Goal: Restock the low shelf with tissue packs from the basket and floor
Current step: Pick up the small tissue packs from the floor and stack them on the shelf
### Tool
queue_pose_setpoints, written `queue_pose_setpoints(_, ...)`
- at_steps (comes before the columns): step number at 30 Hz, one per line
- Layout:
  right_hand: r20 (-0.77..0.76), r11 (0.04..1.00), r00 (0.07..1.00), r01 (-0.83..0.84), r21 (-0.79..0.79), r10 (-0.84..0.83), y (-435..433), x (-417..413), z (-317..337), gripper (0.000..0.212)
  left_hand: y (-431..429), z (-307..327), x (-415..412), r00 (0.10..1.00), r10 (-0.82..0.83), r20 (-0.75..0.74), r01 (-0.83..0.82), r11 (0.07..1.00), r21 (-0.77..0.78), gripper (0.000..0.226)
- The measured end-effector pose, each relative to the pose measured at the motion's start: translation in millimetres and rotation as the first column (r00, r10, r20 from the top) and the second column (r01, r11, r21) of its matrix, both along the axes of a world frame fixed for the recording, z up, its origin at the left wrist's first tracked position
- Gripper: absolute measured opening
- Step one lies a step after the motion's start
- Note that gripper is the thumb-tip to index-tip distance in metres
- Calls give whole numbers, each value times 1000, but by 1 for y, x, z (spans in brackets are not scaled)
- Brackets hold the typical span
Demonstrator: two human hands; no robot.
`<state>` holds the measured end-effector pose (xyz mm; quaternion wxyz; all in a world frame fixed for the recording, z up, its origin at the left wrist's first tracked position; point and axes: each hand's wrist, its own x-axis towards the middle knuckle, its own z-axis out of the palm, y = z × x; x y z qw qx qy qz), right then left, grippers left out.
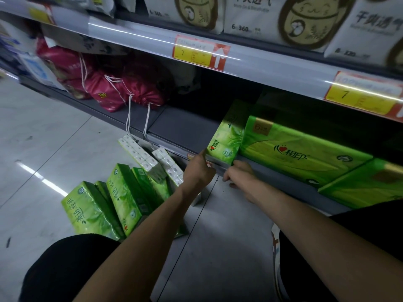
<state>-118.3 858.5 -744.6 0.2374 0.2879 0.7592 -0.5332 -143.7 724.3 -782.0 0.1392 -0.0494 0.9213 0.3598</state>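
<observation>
Tissue pack (227,138): green wrapper with leaf print, brand 心相印 with a red heart, the lettering turned sideways. It stands on end at the front edge of the low shelf (185,127), leaning slightly and touching a larger green pack on its right.

Left hand (199,168): at the pack's lower left corner, thumb up along the edge, fingers closed on that corner.

Right hand (238,173): at the pack's lower right corner, against the shelf's front rail. Its fingers are curled, but whether they hold the pack or only the rail cannot be told.

Larger green pack (301,153): lies lengthwise on the same shelf, with 心相印 reading upright and a gold patch marked "6" at one corner. A further green pack (359,186) lies just beside it, blurred.

Floor packs (113,205): green, several leaning together on the tiles left of the left arm. Their vertical writing is not legible.

White packs (139,153): small, leaning at the shelf base behind the green ones.

Red drawstring bags (122,90): further left on the low shelf, white cords hanging over the edge. One reads "TOY" in yellow.

Price labels (196,54): yellow on red, each showing "7".

Upper-shelf packs (250,16): white, marked 干爽透气 and "6 360".
</observation>
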Motion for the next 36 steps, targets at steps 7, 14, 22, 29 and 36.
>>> queue_pose_setpoints(7, 29, 999, 999, -42, -20, 42, -5, 14, 12, 51, -11, 17, 17, 981, -74, 180, 74, 997, 5, 67)
queue_pose_setpoints(14, -11, 963, 974, -223, 150, 227, -13, 39, 34, 61, -42, 44, 51, 970, -153, 186, 175, 979, -105, 46)
queue_pose_setpoints(22, -4, 471, 617, -596, 650, 787, -46, 67, 89, 71, -111, 97, 122, 989, -140, -51, 99, 876, -472, 71)
queue_pose_setpoints(29, 131, 146, 334, -689, 710, 934, -71, 88, 127, 99, -178, 100, 177, 1000, -12, 3, 11, 799, -602, 90)
queue_pose_setpoints(36, 239, -119, 56, -745, 656, 969, -93, 105, 111, 83, -194, 57, 196, 986, 146, 74, -74, 800, -595, 100)
